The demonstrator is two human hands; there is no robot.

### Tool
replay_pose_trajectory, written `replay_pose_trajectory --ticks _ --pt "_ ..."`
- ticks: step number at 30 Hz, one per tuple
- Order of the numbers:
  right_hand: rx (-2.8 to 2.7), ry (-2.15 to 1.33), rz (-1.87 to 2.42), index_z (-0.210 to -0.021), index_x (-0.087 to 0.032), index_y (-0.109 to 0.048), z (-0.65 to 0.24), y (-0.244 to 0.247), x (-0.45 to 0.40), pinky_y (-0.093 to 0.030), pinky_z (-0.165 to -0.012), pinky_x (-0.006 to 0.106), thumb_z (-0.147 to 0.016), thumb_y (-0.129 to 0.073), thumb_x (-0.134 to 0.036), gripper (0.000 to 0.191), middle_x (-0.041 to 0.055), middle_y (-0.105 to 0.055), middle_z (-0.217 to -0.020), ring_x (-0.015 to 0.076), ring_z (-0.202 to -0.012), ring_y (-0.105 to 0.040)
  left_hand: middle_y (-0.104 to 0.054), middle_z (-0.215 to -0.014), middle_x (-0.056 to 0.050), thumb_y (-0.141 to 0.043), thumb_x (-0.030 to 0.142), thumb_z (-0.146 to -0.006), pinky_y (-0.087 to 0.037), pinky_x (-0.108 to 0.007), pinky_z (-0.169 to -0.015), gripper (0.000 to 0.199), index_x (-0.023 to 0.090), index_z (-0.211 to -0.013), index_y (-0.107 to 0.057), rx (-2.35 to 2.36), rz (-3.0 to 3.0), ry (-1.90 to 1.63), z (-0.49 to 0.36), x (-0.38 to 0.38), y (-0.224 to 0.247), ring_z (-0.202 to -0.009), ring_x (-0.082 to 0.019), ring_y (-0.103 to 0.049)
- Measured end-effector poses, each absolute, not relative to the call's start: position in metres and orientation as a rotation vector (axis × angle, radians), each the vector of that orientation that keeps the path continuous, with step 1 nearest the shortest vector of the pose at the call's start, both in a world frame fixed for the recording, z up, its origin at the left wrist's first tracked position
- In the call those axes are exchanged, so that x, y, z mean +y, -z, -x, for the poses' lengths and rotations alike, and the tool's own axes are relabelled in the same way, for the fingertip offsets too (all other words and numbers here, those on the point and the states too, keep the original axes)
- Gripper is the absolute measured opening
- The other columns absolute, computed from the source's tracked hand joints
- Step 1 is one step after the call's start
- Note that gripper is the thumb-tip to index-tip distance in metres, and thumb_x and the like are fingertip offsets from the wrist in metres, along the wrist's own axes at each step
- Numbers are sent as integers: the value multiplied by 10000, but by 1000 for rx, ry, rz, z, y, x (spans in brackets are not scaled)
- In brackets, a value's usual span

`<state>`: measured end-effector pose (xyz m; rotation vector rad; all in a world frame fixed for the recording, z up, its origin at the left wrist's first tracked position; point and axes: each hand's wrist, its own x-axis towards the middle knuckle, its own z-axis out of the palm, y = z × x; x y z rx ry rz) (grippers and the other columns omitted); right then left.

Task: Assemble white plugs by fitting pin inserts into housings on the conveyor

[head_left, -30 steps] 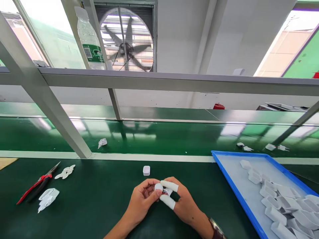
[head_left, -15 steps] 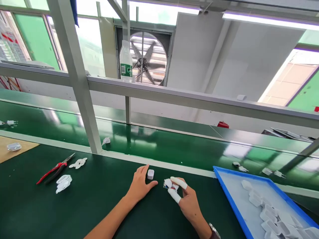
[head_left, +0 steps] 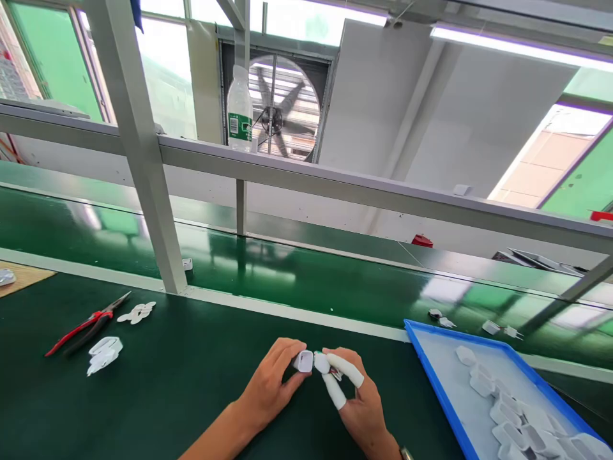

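Note:
My left hand (head_left: 271, 383) pinches a small white charger housing (head_left: 304, 361) between thumb and fingers, its slotted end turned toward me. Close at its right, my right hand (head_left: 357, 396), with white covers on thumb and index finger, grips a small white plug part (head_left: 321, 363) with a bit of circuit board and thin wires behind it. The two pieces are side by side, almost touching; whether they meet I cannot tell. Both hands are just above the dark green work surface (head_left: 191, 370).
A blue-rimmed tray (head_left: 433, 390) of white housings (head_left: 507, 415) stands on the right. Red-handled pliers (head_left: 90, 322) and white plastic pieces (head_left: 105, 354) lie at left. Behind a pale ledge runs a green belt (head_left: 297, 275) carrying small chargers (head_left: 491, 327). A grey post (head_left: 143, 160) rises at left.
My left hand has picked the white housing up from the table and turned it. My right hand has brought the plug part up beside it. The view has shifted slightly.

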<state>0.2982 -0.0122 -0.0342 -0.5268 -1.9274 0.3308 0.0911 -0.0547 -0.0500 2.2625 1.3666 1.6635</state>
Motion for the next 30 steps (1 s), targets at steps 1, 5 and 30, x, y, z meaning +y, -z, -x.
replay_pose_trajectory --ticks 1,5,30 --pt "-1952 -282 511 -1284 -269 -620 -298 34 -14 -592 -893 399 -924 -576 -74 412 76 -725 -1138 228 -1021 -693 -719 -1099 -78 -688 197 -915 -603 -360 -896 361 237 -1263 -600 1341 -2297 -1663 -92 -55 49 -1001 -220 -685" --pt "-2056 -134 462 -1355 -256 -569 -301 34 -21 -557 -944 473 -911 -540 -14 507 75 -739 -1135 236 -1003 -699 -709 -1092 -88 -672 153 -922 -595 -370 -894 377 218 -1285 -593 1290 -2372 -1639 -93 -57 48 -981 -216 -665" --pt "-2174 -27 510 -1510 -260 -421 -305 36 -30 -541 -1021 537 -908 -528 -2 663 91 -718 -1188 246 -1051 -688 -691 -1108 -94 -657 124 -929 -587 -376 -893 399 224 -1308 -582 1196 -2368 -1576 -93 -61 43 -1005 -216 -656"
